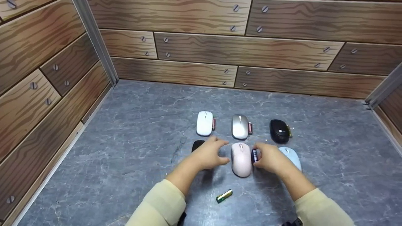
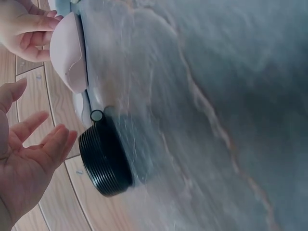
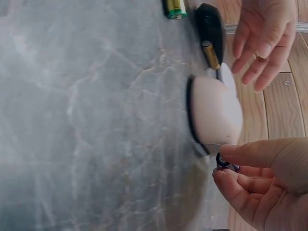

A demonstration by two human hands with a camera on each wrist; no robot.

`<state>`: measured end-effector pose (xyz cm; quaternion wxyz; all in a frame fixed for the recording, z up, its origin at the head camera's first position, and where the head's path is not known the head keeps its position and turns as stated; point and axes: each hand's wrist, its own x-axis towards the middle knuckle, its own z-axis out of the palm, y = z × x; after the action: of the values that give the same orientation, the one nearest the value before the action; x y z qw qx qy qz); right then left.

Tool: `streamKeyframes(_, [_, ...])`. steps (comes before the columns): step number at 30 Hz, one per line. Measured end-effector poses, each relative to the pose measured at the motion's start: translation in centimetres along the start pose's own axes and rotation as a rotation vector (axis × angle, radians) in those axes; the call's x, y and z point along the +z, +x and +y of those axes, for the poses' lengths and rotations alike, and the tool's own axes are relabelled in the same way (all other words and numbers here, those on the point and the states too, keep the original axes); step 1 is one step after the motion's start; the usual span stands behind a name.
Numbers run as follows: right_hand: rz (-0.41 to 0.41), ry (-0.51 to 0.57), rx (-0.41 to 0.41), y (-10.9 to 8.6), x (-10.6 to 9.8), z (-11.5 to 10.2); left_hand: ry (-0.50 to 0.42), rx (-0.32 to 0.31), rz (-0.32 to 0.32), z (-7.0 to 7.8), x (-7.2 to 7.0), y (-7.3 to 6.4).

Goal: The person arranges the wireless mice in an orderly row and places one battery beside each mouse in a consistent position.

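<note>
My right hand [image 1: 269,158] pinches a dark blue battery [image 1: 254,155] between thumb and fingers, just right of a pale pink computer mouse [image 1: 241,160]. The battery's round end [image 3: 224,161] pokes out of the fingertips in the right wrist view. On the mouse's other side my left hand [image 1: 210,155] is spread, holding nothing. A black mouse [image 1: 197,145] lies partly hidden behind that hand; its ribbed side [image 2: 103,161] shows in the left wrist view, with a battery [image 2: 97,116] next to it. A light blue mouse [image 1: 292,158] is partly covered by my right hand.
Farther back lie a white mouse [image 1: 204,123], a silver mouse [image 1: 240,126] and another black mouse [image 1: 279,131]. A battery is beside each, such as the red one [image 1: 250,128]. Nearer me lies a green-and-gold battery [image 1: 224,196]. Wood-patterned walls [image 1: 194,47] enclose the grey marbled surface [image 1: 141,125].
</note>
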<state>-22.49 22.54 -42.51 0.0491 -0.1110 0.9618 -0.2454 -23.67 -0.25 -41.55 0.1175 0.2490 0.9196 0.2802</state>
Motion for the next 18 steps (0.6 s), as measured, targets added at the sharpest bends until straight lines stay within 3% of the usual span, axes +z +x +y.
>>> streamKeyframes(18, [-0.016,-0.014,-0.016,0.2,1.1,0.4,0.027,0.038,-0.012,0.4,1.4,0.7])
